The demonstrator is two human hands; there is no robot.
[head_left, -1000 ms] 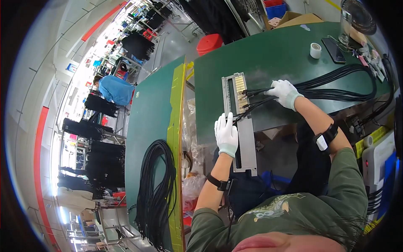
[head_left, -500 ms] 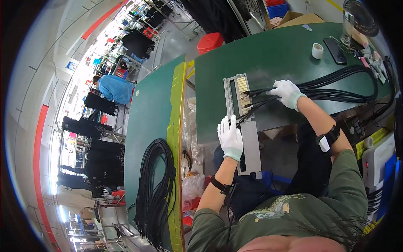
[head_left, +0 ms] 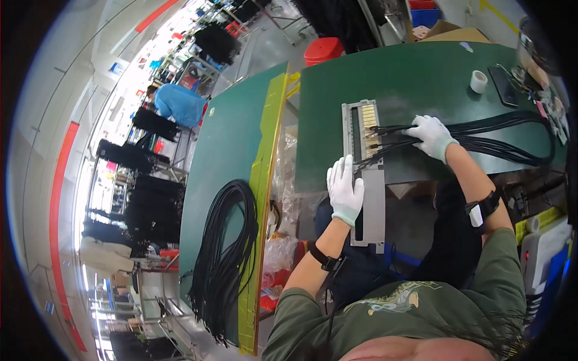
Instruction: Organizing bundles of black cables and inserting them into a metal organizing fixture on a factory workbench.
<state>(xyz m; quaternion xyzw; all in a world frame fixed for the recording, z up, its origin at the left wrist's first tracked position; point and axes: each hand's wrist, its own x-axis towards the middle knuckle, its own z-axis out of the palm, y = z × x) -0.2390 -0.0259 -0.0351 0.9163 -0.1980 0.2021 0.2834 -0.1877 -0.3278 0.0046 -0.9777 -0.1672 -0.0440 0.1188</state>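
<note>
A long grey metal fixture (head_left: 374, 207) lies across the near edge of the green table, its lower part jutting out over my lap. Along its upper half runs a row of cream-coloured blocks (head_left: 368, 114), and the ends of several black cables rest over them. My left hand (head_left: 345, 195), in a white glove, lies on the fixture's left side with fingers stretched, the thumb close to the cable ends. Right of the fixture, my gloved right hand (head_left: 431, 137) is closed over the black cables (head_left: 481, 126), which loop away to the right; its palm side is hidden.
A white tape roll (head_left: 478, 82) and a phone (head_left: 503, 85) lie at the far right. On the left-hand table (head_left: 201, 141) sits a coiled black cable bundle (head_left: 208, 259). A red bin (head_left: 323, 50) stands behind; a person in blue (head_left: 179, 104) works far left.
The whole view has shifted, so the tables and fixture appear further right. Both hands keep nearly the same places on the fixture and cables.
</note>
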